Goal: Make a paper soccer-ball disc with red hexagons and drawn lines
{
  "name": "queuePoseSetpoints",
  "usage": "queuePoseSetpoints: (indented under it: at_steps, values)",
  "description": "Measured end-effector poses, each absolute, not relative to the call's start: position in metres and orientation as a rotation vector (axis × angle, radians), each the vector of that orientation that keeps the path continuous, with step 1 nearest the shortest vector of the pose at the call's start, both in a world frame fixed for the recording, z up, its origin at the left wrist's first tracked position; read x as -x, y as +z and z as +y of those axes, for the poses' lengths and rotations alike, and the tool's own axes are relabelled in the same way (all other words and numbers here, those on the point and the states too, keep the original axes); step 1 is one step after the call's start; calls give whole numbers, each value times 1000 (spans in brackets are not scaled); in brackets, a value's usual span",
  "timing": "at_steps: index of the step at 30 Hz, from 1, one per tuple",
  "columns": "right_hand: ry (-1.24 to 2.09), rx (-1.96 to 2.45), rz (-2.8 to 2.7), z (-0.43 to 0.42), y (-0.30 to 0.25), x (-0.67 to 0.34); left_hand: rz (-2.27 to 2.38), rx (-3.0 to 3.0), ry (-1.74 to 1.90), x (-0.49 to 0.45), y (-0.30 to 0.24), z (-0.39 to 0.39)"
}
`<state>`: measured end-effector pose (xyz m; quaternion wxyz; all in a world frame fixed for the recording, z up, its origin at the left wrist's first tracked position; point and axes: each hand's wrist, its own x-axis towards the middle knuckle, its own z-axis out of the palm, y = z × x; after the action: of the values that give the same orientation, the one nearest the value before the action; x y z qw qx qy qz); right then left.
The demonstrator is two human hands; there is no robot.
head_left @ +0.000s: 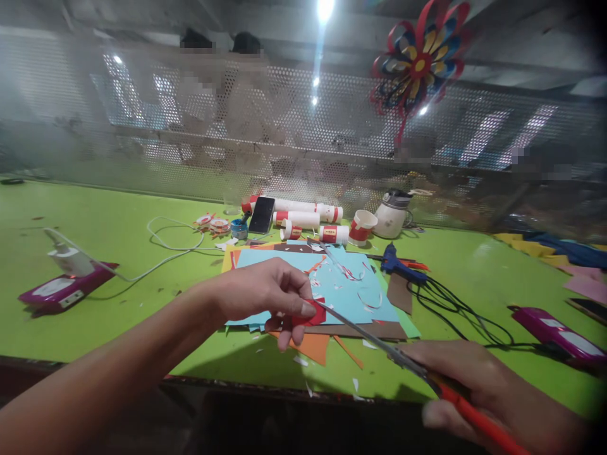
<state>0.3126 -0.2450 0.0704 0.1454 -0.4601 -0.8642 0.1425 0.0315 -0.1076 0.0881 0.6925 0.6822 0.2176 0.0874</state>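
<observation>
Gripping the red-handled scissors (379,344), the right hand (478,385) is closed around the handles at the near edge of the green surface (118,303). The blade tips meet a small red paper piece (315,318), pinched between thumb and fingers of the left hand (265,291) above the light blue sheet (341,291). A blue glue gun (398,265) lies beyond.
</observation>
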Motion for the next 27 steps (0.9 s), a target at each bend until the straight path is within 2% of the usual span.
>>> queuePoseSetpoints:
  at_steps: [4, 9, 27]
  values:
    - [79, 1382, -2486, -247, 62, -313, 468, -1515, 167, -29, 87, -106]
    - [-164, 1326, -2508, -246, 55, -315, 409, -1494, 137, -27, 84, -104]
    - [-175, 1481, -2541, -249, 56, -317, 475, -1585, 113, -25, 83, -106]
